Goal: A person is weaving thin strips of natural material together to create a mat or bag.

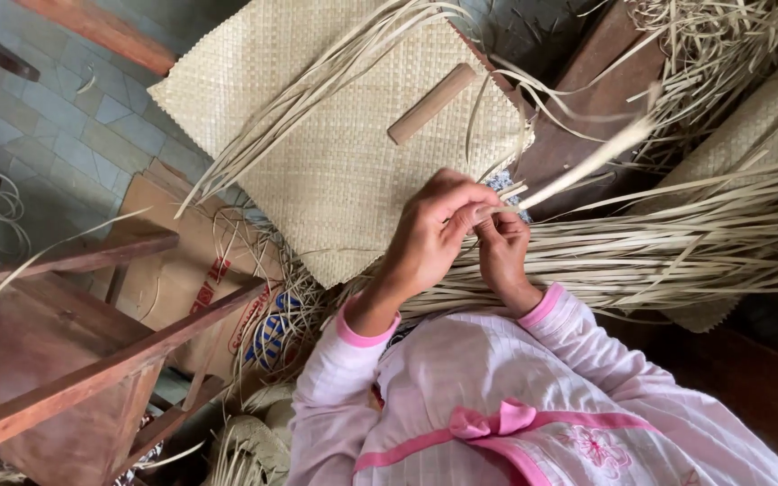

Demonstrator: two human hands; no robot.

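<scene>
Grey tiled floor [92, 126] below, cluttered with weaving material. Counted: one flat woven mat [344, 171] spread on that floor, one short wooden stick [431, 103] lying on the mat near its far edge, one flattened cardboard box [191, 279] partly tucked under the mat's near-left corner, one wooden frame [74, 360] at lower left. Loose reed strips [677, 247] too many to count, bundled in a thick sheaf running right from the hands; a thinner spray [317, 99] fanned across the mat toward upper centre. More tangled strips [722, 45] at top right.

Two hands, pink-cuffed sleeves [362, 333], brought together at the mat's near-right edge. Left hand [429, 234] and right hand [502, 247] touching at the fingertips, both pinched shut on a single reed strip [587, 166]. That strip ran up and right from the pinch point, blurred along its length, tip near the dark wooden plank [587, 108] beside the mat. Sheaf lay just beyond and right of the hands, passing under the right wrist. Stick well apart from both hands, further up the mat.
</scene>
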